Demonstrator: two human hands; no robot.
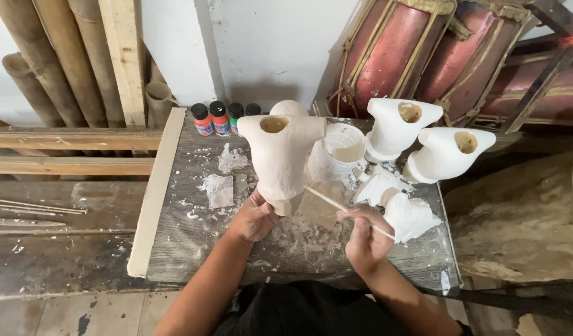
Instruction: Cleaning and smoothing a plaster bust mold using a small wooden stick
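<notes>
Two white torso forms [423, 140] stand finished-looking far right, while the left hand [254, 216] clamps a third torso [280, 152] and the right hand [364, 233] pinches a thin stick [336, 203] against it, seemingly mid-work.

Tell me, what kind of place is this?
Probably a craft workshop where figures get made. White torso figures stand on a plaster-splattered worktable, small paint bottles line its back edge, and bamboo poles lean against the wall.

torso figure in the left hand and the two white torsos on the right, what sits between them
In the head view, a white tub of pale paste stands between the held torso figure and the two white torsos.
</notes>
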